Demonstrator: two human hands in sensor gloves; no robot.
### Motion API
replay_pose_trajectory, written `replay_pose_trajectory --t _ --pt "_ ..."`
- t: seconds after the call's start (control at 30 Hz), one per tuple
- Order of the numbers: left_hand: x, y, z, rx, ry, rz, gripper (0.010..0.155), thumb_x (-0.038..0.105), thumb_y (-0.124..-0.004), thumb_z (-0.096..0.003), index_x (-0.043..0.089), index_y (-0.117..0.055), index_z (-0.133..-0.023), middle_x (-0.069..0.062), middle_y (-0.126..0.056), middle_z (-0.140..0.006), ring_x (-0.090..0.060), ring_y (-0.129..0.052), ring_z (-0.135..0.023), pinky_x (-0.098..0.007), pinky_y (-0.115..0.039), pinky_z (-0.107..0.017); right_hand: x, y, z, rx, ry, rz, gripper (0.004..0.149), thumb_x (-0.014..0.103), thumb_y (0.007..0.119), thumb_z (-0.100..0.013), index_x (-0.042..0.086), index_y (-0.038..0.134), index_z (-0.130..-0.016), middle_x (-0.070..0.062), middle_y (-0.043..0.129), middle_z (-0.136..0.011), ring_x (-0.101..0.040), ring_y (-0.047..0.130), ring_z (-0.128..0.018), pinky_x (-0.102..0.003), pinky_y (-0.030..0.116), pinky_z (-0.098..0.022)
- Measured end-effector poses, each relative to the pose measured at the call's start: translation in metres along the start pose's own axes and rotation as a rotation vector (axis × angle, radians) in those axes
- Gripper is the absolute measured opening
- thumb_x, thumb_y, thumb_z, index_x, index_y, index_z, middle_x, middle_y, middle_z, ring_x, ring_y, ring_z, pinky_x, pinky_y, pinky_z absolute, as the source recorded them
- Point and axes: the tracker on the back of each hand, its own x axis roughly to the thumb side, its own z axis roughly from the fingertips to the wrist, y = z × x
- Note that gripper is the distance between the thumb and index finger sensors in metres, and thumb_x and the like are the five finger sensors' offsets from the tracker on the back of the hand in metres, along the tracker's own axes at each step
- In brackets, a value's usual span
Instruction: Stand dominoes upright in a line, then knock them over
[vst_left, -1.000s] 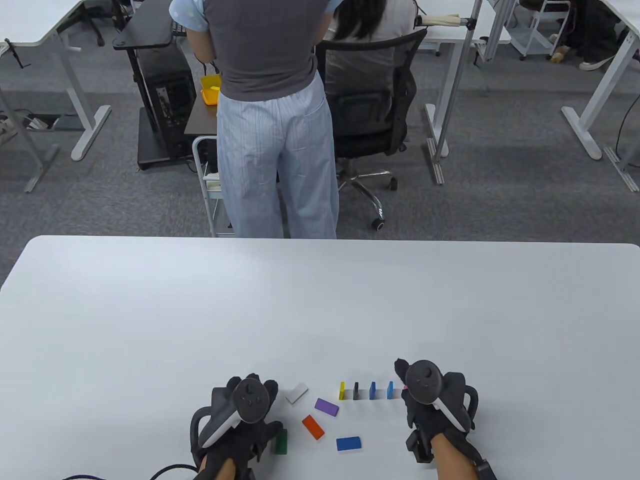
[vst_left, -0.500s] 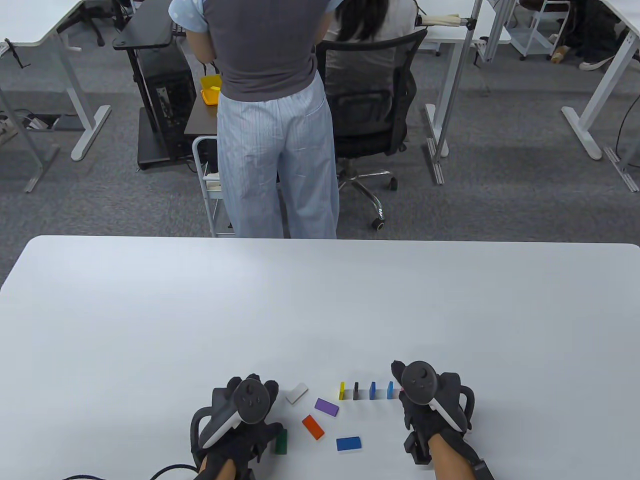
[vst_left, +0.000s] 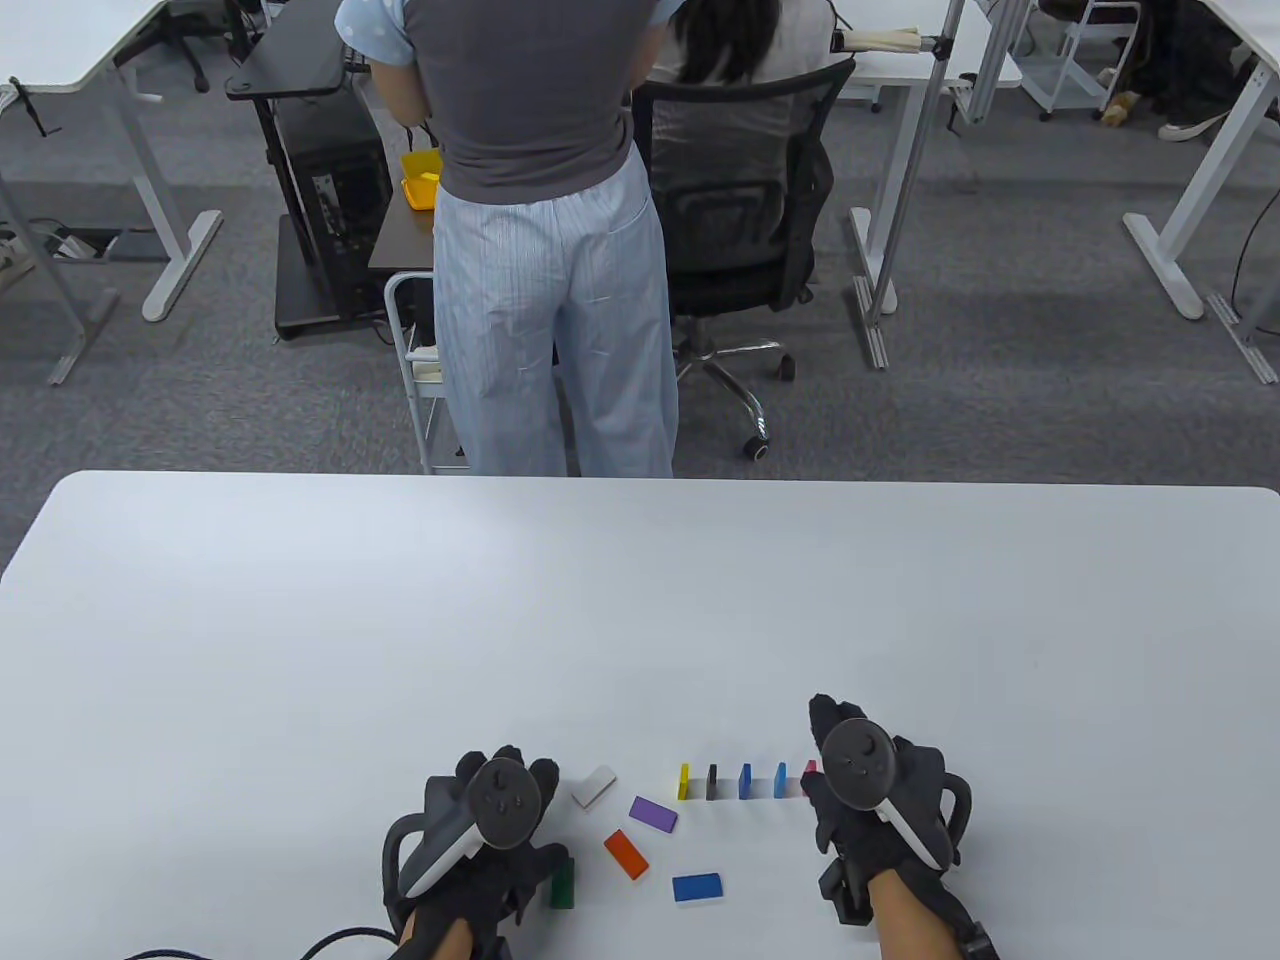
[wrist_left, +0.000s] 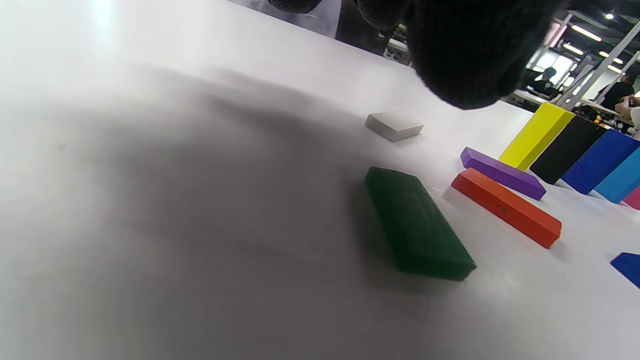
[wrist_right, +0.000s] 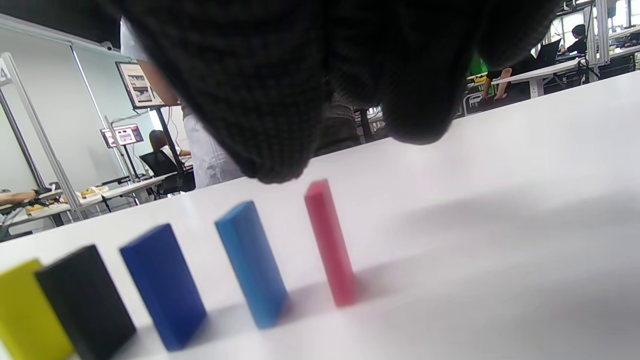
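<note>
Five dominoes upright; right hand (vst_left: 880, 800) withdrawn.

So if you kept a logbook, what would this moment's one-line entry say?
stage: lining up | standing: five dominoes, pink domino newest | flat: five | right hand: above pink, not gripping | left hand: idle beside green domino

Your bench (vst_left: 300, 620) carries one standing row and a loose scatter to its left.

You have five upright dominoes side by side: yellow wooden domino (vst_left: 684, 781), black domino (vst_left: 712, 781), dark blue domino (vst_left: 745, 781), light blue domino (vst_left: 780, 780), pink domino (wrist_right: 330, 242), the last just beside your right hand (vst_left: 880, 800). Lying flat between that row and your left hand (vst_left: 490, 840): white block (vst_left: 594, 786), purple block (vst_left: 653, 814), orange block (vst_left: 626, 854), blue block (vst_left: 697, 887), green block (wrist_left: 417, 222) nearest that hand.
</note>
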Motion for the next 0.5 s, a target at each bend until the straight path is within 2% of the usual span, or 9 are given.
replay_pose_trajectory --t 0.3,0.43,0.5 --pt "0.007 0.001 0.000 0.079 -0.071 0.038 0.084 0.053 -0.082 -0.0379 0.038 -0.033 -0.105 -0.007 -0.036 -0.123 -0.046 -0.029 -0.111 -0.064 -0.035 -0.081 -0.006 -0.043 0.013 -0.077 -0.042 -0.178 0.077 0.034 0.098 -0.034 0.019 0.067 -0.103 -0.016 0.067 -0.104 -0.041 0.086 -0.085 -0.062 0.063 -0.069" --pt "0.014 0.000 0.002 0.126 -0.118 0.074 0.085 0.052 -0.083 -0.0377 0.038 -0.033 -0.105 -0.005 -0.041 -0.122 -0.045 -0.033 -0.111 -0.065 -0.036 -0.081 -0.019 -0.045 0.026 -0.083 -0.046 -0.137 0.079 0.036 0.097 -0.034 0.020 0.064 -0.105 -0.017 0.064 -0.107 -0.045 0.079 -0.090 -0.063 0.059 -0.070" --pt "0.021 0.000 0.004 0.177 -0.160 0.125 0.087 0.050 -0.086 -0.0372 0.037 -0.032 -0.105 -0.004 -0.052 -0.120 -0.044 -0.039 -0.112 -0.066 -0.036 -0.081 -0.027 -0.041 0.029 -0.055 -0.032 -0.139 0.078 0.036 0.097 -0.035 0.017 0.066 -0.104 -0.017 0.069 -0.103 -0.045 0.079 -0.090 -0.064 0.059 -0.070"
